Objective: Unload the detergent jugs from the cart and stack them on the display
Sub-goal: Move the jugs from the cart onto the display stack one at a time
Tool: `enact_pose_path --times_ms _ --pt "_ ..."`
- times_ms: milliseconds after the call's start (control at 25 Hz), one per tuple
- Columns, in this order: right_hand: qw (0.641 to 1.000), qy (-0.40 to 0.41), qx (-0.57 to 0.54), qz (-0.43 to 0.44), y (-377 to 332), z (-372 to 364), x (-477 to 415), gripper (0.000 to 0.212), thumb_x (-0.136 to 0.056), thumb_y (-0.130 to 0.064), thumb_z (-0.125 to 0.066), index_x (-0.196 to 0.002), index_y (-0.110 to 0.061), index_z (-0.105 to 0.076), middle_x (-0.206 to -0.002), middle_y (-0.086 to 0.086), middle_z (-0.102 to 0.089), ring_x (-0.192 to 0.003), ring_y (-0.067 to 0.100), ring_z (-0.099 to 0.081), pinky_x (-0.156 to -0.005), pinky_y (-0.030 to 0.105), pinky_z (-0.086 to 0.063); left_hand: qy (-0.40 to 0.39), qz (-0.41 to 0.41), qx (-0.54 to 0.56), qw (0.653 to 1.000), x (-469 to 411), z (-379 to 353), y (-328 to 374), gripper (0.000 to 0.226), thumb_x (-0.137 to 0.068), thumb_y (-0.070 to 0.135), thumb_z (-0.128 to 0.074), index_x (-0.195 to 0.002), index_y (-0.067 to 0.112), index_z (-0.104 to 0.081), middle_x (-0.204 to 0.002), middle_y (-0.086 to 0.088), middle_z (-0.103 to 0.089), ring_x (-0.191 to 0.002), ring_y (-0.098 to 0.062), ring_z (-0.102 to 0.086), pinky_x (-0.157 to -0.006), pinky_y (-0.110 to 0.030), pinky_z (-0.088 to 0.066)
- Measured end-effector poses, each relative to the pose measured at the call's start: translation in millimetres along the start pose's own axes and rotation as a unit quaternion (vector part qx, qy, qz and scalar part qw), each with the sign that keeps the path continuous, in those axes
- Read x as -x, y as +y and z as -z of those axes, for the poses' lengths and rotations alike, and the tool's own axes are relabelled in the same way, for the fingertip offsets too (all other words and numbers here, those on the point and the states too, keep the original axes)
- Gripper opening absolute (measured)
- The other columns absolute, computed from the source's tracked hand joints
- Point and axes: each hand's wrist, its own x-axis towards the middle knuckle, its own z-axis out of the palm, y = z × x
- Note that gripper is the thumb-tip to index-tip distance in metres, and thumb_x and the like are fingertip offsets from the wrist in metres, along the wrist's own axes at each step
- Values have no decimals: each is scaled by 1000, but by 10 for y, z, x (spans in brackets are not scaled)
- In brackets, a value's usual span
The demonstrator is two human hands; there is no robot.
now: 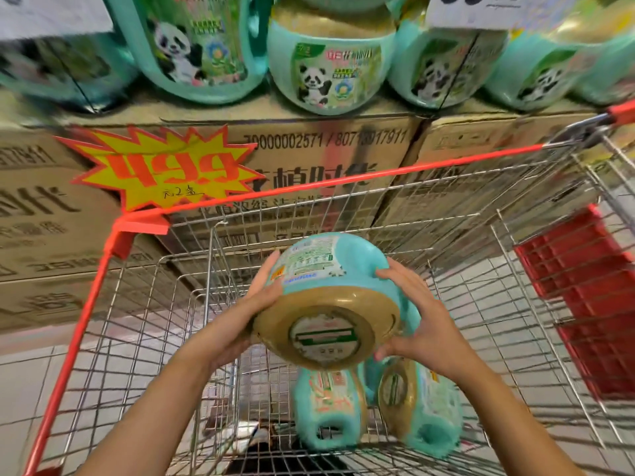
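Note:
A teal detergent jug [330, 286] with a gold base hangs over the wire cart [309, 214], tipped so its bottom faces me. My left hand [264, 293] holds its left side, fingers curled round the gold rim. My right hand [422, 321] grips the right side near the handle hollow. Two more teal jugs [330, 407] [422, 403] lie on the cart's floor below. On top of the cardboard boxes [309, 142] ahead stand several teal panda-label jugs [323, 67] as the display.
The cart has an orange-red rim [113, 255] and a red child-seat flap [584, 297] at the right. A yellow and red starburst price sign [165, 170] hangs on the boxes. White price cards [481, 12] hang above the display. Pale tiled floor shows under the cart.

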Motion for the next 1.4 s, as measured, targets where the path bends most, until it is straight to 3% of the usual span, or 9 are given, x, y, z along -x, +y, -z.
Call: enact_pose_path --times_ms 120,240,280,400,520,680,880,1040,1400 --pt "990 32 -138 -11 61 48 -34 92 -39 -31 -88 -125 -37 -58 -139 -1 -50 -129 7 -48 -105 21 -38 -74 8 -102 992 60 66 117 113 -50 4 -83 -130 68 -35 -125 11 -63 -92 -17 -71 -59 -29 -56" --pt "977 67 -193 -59 54 59 -110 88 -44 -53 -86 -122 -21 -62 -123 7 -61 -112 11 -59 -95 26 -46 -28 -44 -272 961 70 -107 130 128 -40 17 -89 -127 79 -17 -120 37 -56 -127 -17 -51 -90 -46 -53" --pt "973 96 -197 -73 38 41 -139 75 -53 -63 -80 -115 -23 -67 -111 0 -66 -101 9 -61 -88 26 -48 0 -69 -264 962 69 -191 100 135 -38 25 -94 -138 68 -14 -121 42 -54 -134 -14 -46 -98 -44 -50" --pt "963 128 -208 -118 -55 -21 -198 47 -66 -75 -65 -92 -37 -73 -84 -19 -68 -78 -2 -60 -74 21 -48 52 -125 -191 972 57 -376 -103 128 -38 22 -96 -146 4 -30 -109 14 -72 -101 -6 -68 -73 -20 -57" --pt "960 105 -212 -151 -121 -66 -169 39 -72 -75 -57 -89 -43 -71 -87 -23 -68 -82 -6 -61 -78 29 -45 111 -176 -99 973 98 -445 -140 111 -34 34 -98 -130 11 -46 -105 1 -74 -96 -14 -71 -71 -23 -57" --pt "967 61 -210 -134 -204 -151 -144 72 -75 -85 -43 -120 -33 -66 -117 -6 -69 -113 12 -62 -92 32 -49 176 -191 34 965 208 -426 -62 96 -43 46 -94 -127 25 -52 -110 -6 -73 -96 -23 -72 -68 -31 -58" --pt "956 94 -272 -64 -582 -531 -246 26 -92 -42 -48 -91 -29 -71 -79 3 -62 -75 12 -60 -67 26 -50 260 -191 65 944 597 -311 49 84 -51 57 -86 -123 23 -59 -109 -13 -73 -93 -28 -72 -66 -35 -58" --pt "943 53 -321 -71 -999 -1007 -359 27 -91 -40 -51 -70 -24 -57 -65 6 -44 -62 22 -39 -60 35 -35 318 -210 84 921 1187 -161 120 103 -46 64 -85 -130 13 -55 -111 -18 -71 -96 -35 -71 -70 -42 -60" --pt "903 -44 -422 -64 -2270 -2631 -251 38 -88 -36 -56 -68 -7 -41 -59 11 -33 -54 20 -32 -51 30 -29 418 -303 117 848 3000 725 39 77 -60 47 -77 -129 24 -51 -108 -9 -73 -91 -26 -73 -64 -34 -59"
